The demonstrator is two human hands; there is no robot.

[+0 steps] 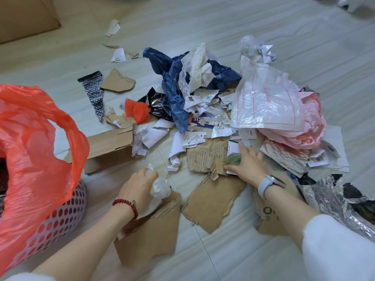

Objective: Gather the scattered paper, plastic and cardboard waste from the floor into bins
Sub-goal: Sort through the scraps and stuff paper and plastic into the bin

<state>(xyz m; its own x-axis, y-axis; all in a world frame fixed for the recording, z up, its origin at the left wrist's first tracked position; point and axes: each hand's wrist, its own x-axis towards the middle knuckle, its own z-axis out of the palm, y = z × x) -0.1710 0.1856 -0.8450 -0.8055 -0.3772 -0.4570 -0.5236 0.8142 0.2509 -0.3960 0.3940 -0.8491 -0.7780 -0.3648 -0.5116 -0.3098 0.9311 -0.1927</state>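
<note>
Pale tiled floor [263, 33] runs under a wide litter of waste, with a brown carton's corner [26, 17] at the far left. The left hand [140, 187] is curled around crumpled clear plastic [160, 186], just above a torn cardboard piece [150, 232] whose long axis runs toward the person. The right hand [246, 163], fingers straight, presses flat on a green-striped paper scrap [233, 158] lying on ripped corrugated cardboard [207, 157]. Another cardboard sheet [211, 201] lies between the two wrists, tilted diagonally. Beyond sits the heap: blue crumpled plastic [172, 82], white paper scraps [200, 102], a clear bag with red print [265, 98], pink plastic [310, 118]. At left a perforated basket [65, 216] holds an orange bag [30, 138]. Silver foil [332, 201] crowds the right.
</note>
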